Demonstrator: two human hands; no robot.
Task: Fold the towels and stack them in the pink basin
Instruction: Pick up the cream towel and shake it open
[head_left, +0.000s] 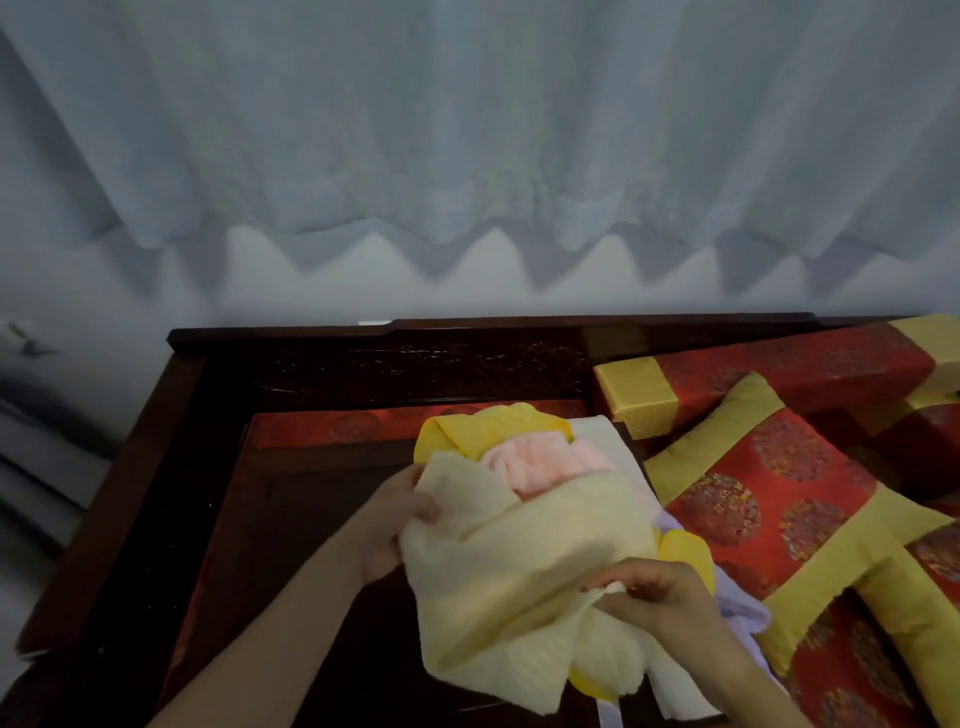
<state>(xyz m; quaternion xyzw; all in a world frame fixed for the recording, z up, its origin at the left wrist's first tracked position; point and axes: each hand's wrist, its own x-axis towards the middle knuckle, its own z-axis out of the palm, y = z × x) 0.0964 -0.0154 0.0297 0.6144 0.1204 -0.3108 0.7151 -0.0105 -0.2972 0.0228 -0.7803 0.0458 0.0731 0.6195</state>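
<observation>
Gripping a pale cream towel (524, 561) in both hands, you hold it bunched over a heap of other towels on the dark wooden bench (291, 519). Your left hand (392, 522) curls round the towel's upper left edge, and your right hand (652, 592) pinches a fold near its lower right side. Under the cream towel lie a yellow towel (483, 426), a pink towel (535, 462), a white towel (608, 441) and a lavender towel (740, 610), all crumpled and touching one another. Red-and-gold cushions (769, 499) sit just beside the heap on your right. A pale curtain (467, 130) hangs behind the bench.
</observation>
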